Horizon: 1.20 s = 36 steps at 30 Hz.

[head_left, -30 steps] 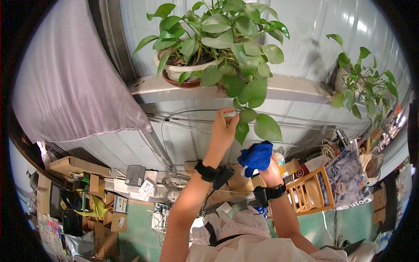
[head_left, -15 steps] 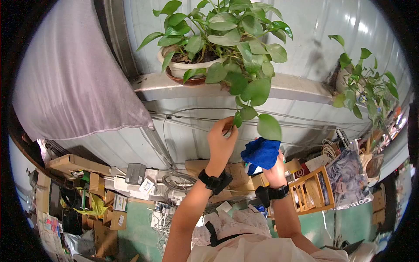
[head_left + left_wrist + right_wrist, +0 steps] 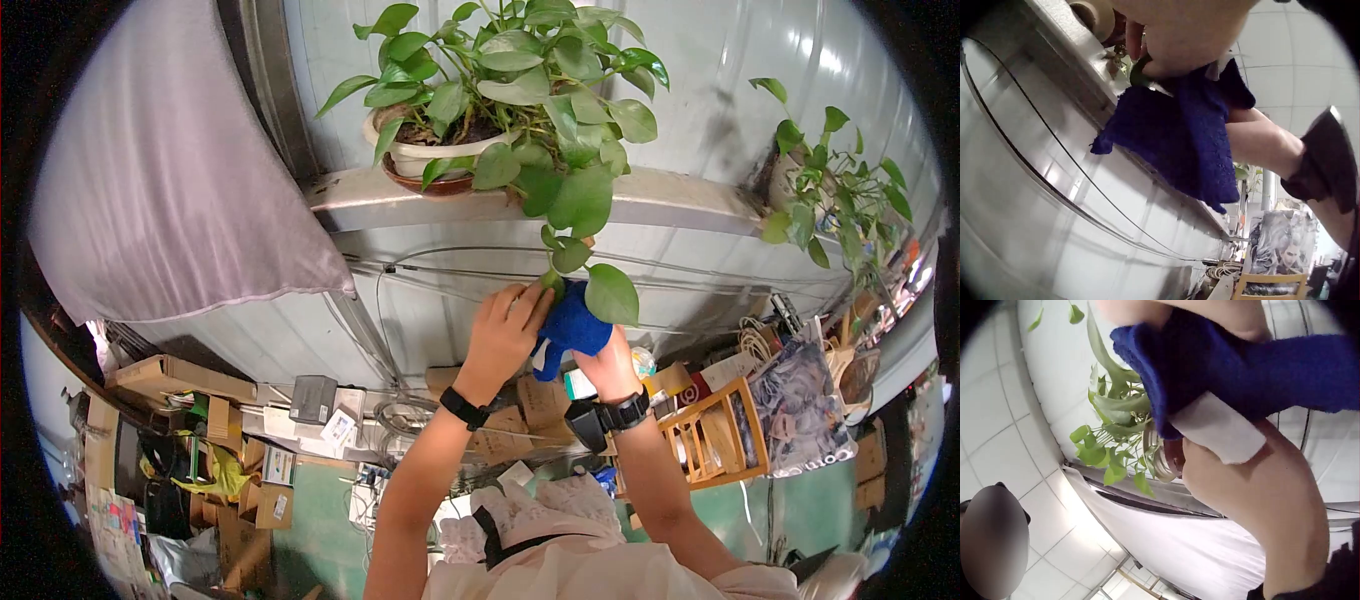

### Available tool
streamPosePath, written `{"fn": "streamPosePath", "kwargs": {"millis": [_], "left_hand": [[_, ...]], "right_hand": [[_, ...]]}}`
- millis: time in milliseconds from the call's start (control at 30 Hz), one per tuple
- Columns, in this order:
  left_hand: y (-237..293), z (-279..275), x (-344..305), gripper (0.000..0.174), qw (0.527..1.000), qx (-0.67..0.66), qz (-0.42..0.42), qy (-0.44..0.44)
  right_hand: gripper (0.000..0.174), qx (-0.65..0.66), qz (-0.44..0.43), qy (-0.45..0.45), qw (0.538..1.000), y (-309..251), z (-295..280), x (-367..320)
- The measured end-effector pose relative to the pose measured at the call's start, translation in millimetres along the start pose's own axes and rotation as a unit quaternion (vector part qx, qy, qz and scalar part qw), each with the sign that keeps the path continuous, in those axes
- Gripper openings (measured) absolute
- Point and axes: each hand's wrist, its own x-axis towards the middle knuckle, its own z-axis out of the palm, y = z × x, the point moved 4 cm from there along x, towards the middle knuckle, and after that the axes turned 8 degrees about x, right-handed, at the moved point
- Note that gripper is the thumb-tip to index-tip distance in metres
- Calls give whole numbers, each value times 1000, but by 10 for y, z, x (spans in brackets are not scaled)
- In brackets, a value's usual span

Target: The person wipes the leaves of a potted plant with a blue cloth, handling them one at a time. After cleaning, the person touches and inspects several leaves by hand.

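A leafy green potted plant (image 3: 510,90) stands in a pale pot (image 3: 420,155) on the ledge, with one vine trailing below it. At the vine's lower end, my left hand (image 3: 503,335) pinches a small leaf (image 3: 551,284) between thumb and fingers. My right hand (image 3: 610,368) holds a blue cloth (image 3: 575,322) against that same leaf, close beside the left fingertips. A larger leaf (image 3: 611,295) hangs in front of the cloth. In the right wrist view, a white tag (image 3: 1222,428) sticks out from the cloth. Folds of cloth hide most of the right fingers.
A metal ledge (image 3: 680,208) runs along the wall, carrying a second potted plant (image 3: 845,200) at right. A pale curtain (image 3: 170,180) hangs at left. Below are cables, cardboard boxes (image 3: 180,380) and a wooden chair (image 3: 705,440).
The right hand has brought the blue cloth up and left to the leaf by the left hand. The left hand first moved down along the vine to a small leaf, and now pinches it.
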Motion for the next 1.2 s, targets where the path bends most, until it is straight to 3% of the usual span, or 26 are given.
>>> {"fn": "streamPosePath", "kwargs": {"millis": [133, 267, 367, 400, 467, 567, 667, 767, 867, 967, 1067, 1200], "left_hand": [[4, 1, -38, 22, 998, -8, 67, -15], [-8, -9, -32, 18, 994, -28, 106, -8], [-122, -170, 61, 16, 986, -165, -6, 27], [-194, -138, 75, 14, 973, -208, -85, 49], [-347, 24, 97, 13, 922, -288, -241, 92], [-511, 416, 116, 23, 865, -335, -362, -96], [-472, 526, 293, 30, 773, -448, -356, -274], [-478, 630, 343, 29, 698, -521, -378, -313], [-450, 605, 379, 28, 664, -583, -398, -246], [-517, 691, 385, 27, 726, -529, -359, -255], [-534, 796, 348, 27, 789, -488, -314, -205], [-452, 580, 408, 21, 767, -509, -331, -210]], "right_hand": [[23, -30, 43, 36, 998, 24, -12, 204], [25, -48, -1, 30, 998, -8, 36, 343], [29, -40, 21, 15, 999, -36, 71, 404], [29, -38, 24, 9, 999, -50, 100, 402], [30, -35, 30, -3, 999, -80, 169, 379], [30, -95, 34, 20, 995, -33, -55, 424], [29, -90, 9, 21, 996, -26, 28, 439], [28, -189, -31, 49, 980, -54, -126, 435], [29, -194, 37, 29, 980, -93, -49, 359], [31, -137, 58, 2, 989, -118, -158, 337], [33, -93, 0, -27, 995, -158, -28, 282], [31, -114, 38, -1, 993, -142, -77, 250]]}}
